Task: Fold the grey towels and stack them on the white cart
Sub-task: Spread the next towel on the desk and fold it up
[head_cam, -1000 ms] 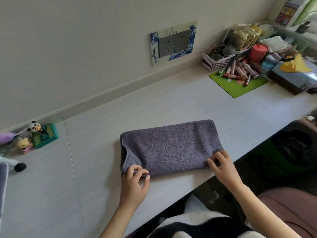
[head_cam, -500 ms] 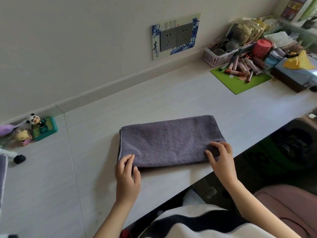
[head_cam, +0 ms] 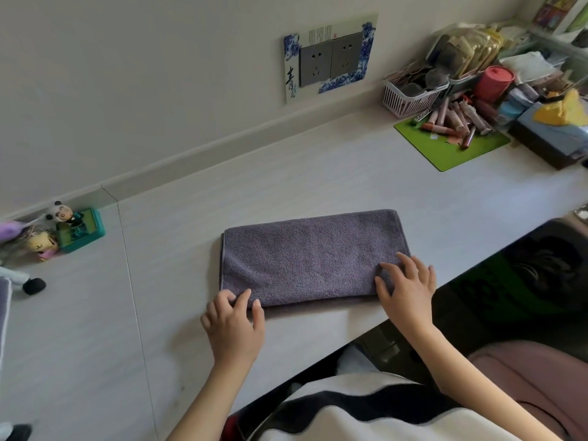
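I see the grey towel [head_cam: 313, 254] is soft terry cloth, matt and a little fuzzy. The desk top [head_cam: 286, 176] looks smooth and matt, with faint wood-grain lines. The pink basket [head_cam: 405, 101] seems slotted plastic.

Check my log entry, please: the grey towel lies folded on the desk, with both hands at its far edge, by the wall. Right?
Not quite. In the head view the left hand and right hand are at the grey towel's near edge, by the person. It does lie folded on the desk.
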Demonstrator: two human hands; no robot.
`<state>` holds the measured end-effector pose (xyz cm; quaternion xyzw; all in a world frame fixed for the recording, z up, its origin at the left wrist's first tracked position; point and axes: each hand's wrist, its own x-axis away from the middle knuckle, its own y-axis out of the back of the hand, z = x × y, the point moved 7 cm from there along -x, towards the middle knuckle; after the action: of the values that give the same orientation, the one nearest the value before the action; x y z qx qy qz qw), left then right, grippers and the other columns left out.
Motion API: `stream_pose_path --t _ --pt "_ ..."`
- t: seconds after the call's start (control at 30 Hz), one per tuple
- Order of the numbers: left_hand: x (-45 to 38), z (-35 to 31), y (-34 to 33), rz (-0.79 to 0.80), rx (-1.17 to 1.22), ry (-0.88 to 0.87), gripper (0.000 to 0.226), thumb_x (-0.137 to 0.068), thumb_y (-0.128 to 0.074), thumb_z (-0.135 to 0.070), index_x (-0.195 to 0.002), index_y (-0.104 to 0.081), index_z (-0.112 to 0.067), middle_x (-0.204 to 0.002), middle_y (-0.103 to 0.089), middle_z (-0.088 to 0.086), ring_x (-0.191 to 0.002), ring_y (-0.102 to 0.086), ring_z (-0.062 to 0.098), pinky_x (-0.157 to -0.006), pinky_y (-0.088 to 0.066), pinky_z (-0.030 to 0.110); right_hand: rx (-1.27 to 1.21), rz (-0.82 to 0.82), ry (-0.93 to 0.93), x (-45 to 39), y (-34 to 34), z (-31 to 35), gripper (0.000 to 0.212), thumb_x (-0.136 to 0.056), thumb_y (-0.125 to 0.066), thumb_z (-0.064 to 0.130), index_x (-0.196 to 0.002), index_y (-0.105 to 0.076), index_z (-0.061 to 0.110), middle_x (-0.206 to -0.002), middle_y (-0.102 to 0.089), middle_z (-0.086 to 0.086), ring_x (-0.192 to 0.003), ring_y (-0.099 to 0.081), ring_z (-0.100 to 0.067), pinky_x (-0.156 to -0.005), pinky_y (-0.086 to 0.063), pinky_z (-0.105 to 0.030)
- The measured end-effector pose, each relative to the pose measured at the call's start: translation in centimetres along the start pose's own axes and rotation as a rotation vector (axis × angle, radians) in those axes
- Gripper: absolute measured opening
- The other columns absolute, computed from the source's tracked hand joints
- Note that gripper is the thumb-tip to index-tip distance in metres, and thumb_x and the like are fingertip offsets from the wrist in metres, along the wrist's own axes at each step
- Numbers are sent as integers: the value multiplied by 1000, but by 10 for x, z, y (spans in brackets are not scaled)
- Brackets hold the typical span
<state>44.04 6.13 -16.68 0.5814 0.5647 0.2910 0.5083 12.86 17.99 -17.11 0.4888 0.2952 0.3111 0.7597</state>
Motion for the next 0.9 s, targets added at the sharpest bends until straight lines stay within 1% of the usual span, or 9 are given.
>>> stream_pose_path --t 0.13,0.2,0.27,0.3,0.37,0.47,0.6,0.73,0.9 --pt "-17 -25 -2 -21 53 -112 31 -77 -44 -33 -75 -71 -18 -98 -58 9 -92 -47 28 -76 -31 38 13 79 96 -5 -12 27 43 -83 -43 41 -107 -69 17 -129 -57 -13 -127 -44 -37 -111 -16 -51" --pt "-32 -45 -10 5 117 -183 31 -77 -43 -29 -81 -72 -16 -105 -61 11 -97 -54 30 -83 -38 38 -7 122 155 -12 -21 46 47 -84 -38 42 -109 -69 17 -129 -57 -13 -125 -47 -36 -110 -18 -49" --pt "-51 -65 -26 80 117 -242 39 -79 -41 -26 -99 -71 -11 -118 -61 16 -106 -58 35 -93 -44 44 -18 170 223 -21 -32 68 47 -85 -38 39 -114 -67 17 -132 -56 -12 -124 -49 -34 -110 -17 -44" --pt "-59 -74 -36 142 83 -266 45 -80 -39 -26 -109 -68 -8 -126 -58 18 -114 -55 37 -98 -42 49 -18 190 260 -24 -37 81 47 -85 -38 37 -117 -65 17 -133 -55 -12 -125 -49 -33 -110 -16 -42" --pt "-77 -94 -58 288 -12 -323 55 -83 -33 -28 -127 -57 -5 -140 -46 21 -130 -43 38 -109 -26 54 -37 249 321 -34 -51 102 48 -84 -38 32 -124 -61 18 -137 -52 -10 -128 -47 -31 -110 -15 -39" --pt "-86 -108 -85 426 -129 -379 63 -87 -23 -40 -144 -37 -17 -154 -26 13 -142 -21 36 -112 -4 56 -56 315 375 -44 -66 116 50 -88 -35 32 -133 -53 22 -141 -48 -6 -132 -43 -28 -111 -13 -39" --pt "-87 -98 -101 420 -229 -290 63 -86 -30 -53 -144 -36 -29 -152 -33 7 -138 -28 40 -110 -8 65 60 305 306 -72 -74 87 54 -92 -31 50 -141 -41 29 -148 -39 -1 -140 -31 -23 -114 -9 -41" --pt "-92 -74 -94 388 -226 -68 65 -85 -30 -57 -143 -39 -27 -151 -35 8 -138 -26 41 -109 -10 64 146 258 158 -91 -68 52 60 -91 -25 55 -143 -37 30 -152 -33 -1 -143 -23 -24 -115 -3 -43" --pt "-96 -32 -80 419 -220 152 68 -84 -24 -59 -141 -42 -27 -152 -33 9 -140 -24 40 -100 -26 67 188 280 12 -102 -63 24 71 -85 -13 62 -147 -25 31 -156 -20 -4 -146 -8 -26 -115 3 -46"
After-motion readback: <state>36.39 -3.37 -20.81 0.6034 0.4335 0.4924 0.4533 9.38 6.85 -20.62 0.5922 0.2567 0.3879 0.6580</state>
